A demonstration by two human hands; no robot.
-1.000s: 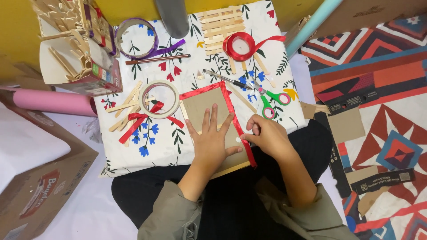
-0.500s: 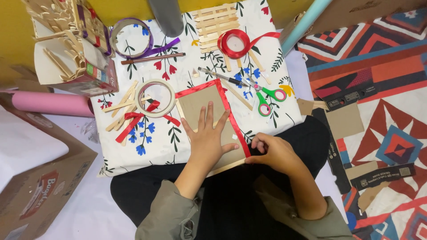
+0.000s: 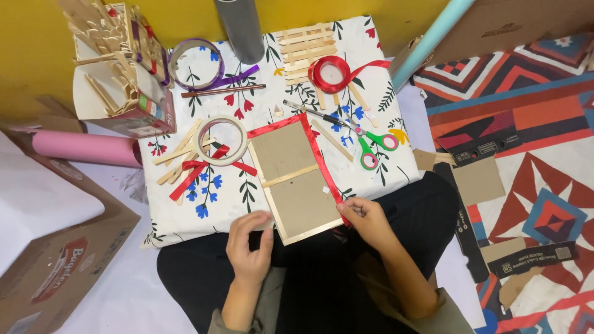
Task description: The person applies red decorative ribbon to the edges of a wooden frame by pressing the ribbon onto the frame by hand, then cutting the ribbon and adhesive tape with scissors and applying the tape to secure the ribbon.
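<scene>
A brown cardboard panel (image 3: pixel 291 179) framed with wooden sticks lies on the floral cloth (image 3: pixel 223 192), red ribbon (image 3: pixel 318 158) running along its top and right edges. My right hand (image 3: pixel 365 219) pinches the ribbon's lower end at the panel's bottom right corner. My left hand (image 3: pixel 247 244) rests off the panel at its lower left, fingers loosely curled and holding nothing that I can see.
On the cloth are a white tape roll (image 3: pixel 221 140), a red ribbon bow (image 3: pixel 195 170), loose wooden sticks (image 3: pixel 176 154), green-handled scissors (image 3: pixel 371 145), a red ribbon spool (image 3: pixel 331 73), a stick lattice (image 3: pixel 306 46) and a purple-ribboned ring (image 3: pixel 195 62). A pink roll (image 3: pixel 80 148) and cardboard boxes lie left.
My left hand has lifted off the panel and drawn back to its lower left. My right hand slid down the ribbon to the bottom right corner.
</scene>
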